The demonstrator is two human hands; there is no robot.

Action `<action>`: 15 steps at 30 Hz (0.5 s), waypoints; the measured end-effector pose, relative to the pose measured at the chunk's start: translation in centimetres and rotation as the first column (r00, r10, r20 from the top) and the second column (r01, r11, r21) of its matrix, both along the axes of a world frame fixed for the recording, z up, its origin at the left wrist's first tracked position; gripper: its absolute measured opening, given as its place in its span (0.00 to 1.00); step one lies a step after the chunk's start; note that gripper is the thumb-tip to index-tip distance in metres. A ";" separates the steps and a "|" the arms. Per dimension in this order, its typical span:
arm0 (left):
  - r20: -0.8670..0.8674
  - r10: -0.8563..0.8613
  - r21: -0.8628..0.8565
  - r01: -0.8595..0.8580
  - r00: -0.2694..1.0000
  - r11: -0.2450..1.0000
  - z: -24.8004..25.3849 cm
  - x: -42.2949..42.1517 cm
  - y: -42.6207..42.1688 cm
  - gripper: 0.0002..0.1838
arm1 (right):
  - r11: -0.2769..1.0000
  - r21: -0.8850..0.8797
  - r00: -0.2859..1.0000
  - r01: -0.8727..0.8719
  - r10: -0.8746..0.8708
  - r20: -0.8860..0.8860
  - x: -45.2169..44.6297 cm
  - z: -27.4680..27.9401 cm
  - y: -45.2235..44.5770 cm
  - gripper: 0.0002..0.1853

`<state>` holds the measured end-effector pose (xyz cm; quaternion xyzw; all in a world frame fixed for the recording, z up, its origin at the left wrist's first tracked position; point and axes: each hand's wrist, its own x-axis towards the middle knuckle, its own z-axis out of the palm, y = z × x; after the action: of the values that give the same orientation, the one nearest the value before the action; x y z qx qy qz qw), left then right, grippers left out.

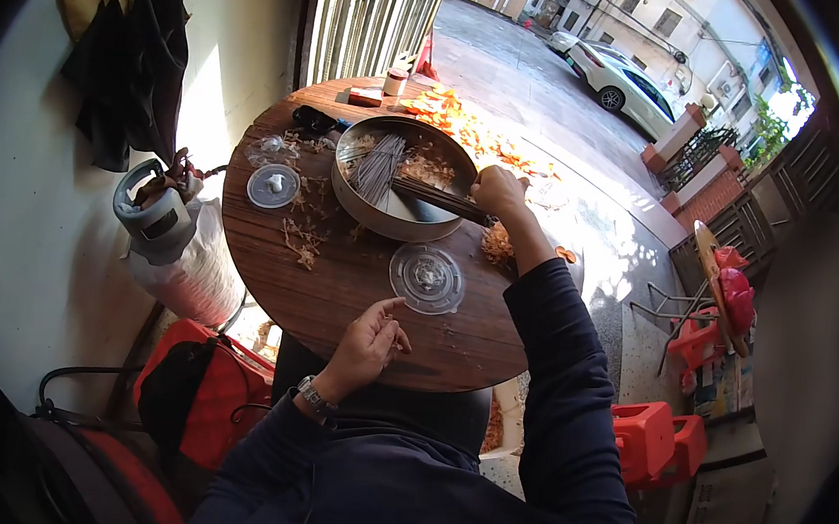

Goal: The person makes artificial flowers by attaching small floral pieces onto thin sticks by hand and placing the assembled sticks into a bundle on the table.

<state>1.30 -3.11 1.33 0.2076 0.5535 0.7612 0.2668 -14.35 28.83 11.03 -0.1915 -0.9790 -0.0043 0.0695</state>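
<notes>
My right hand (499, 191) is closed in a fist at the right rim of a round metal pan (398, 224). It grips the end of a bundle of thin dark-brown sticks (442, 199), which slants across the rim into the pan. Inside the pan lie a bunch of thin grey sticks (380, 167) and light-brown shreds (432, 169). My left hand (368, 342) hovers over the table's near edge, index finger stretched out, the others loosely bent, with nothing clearly in it. Just beyond it lies a clear plastic lid (428, 279) with a whitish lump on it.
On the round wooden table (336, 307) are a smaller lid (273, 186), loose shreds (303, 240), a red box (364, 96), a small jar (395, 81) and orange pieces (452, 115). A gas cylinder (150, 208) stands left; red stools (645, 440) stand right.
</notes>
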 end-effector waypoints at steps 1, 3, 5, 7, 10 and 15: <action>0.007 -0.006 0.013 0.006 1.000 1.000 0.0 0.0 0.0 0.15 | 1.000 -0.003 1.000 0.005 -0.005 -0.001 0.4 0.3 -0.1 0.10; 0.015 -0.019 0.025 0.019 1.000 1.000 -0.2 -0.1 0.1 0.14 | 0.997 -0.026 0.990 -0.073 0.069 -0.121 1.4 1.1 -0.1 0.11; 0.059 -0.053 0.055 0.049 0.997 0.997 -0.6 -0.3 0.2 0.13 | 0.994 -0.031 0.977 -0.103 0.095 -0.190 2.9 1.8 -0.3 0.12; 0.065 -0.052 0.053 0.049 0.996 0.997 -0.7 -0.4 0.0 0.13 | 0.988 -0.103 0.940 -0.117 0.077 -0.332 4.6 2.9 -0.9 0.13; 0.082 -0.036 0.059 0.032 0.996 0.998 -0.5 -0.3 0.1 0.15 | 0.942 -0.258 0.856 -0.213 0.053 -0.514 8.6 4.1 -2.4 0.10; 0.123 0.025 0.064 -0.033 0.992 0.997 -0.1 -0.1 0.0 0.18 | 0.503 -0.667 0.677 -0.550 -0.200 -0.709 15.9 1.9 -3.8 0.06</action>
<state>1.21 -3.10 1.22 0.1610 0.5137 0.7941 0.2821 1.60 25.01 12.91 -0.0736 -0.7568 0.5538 0.3393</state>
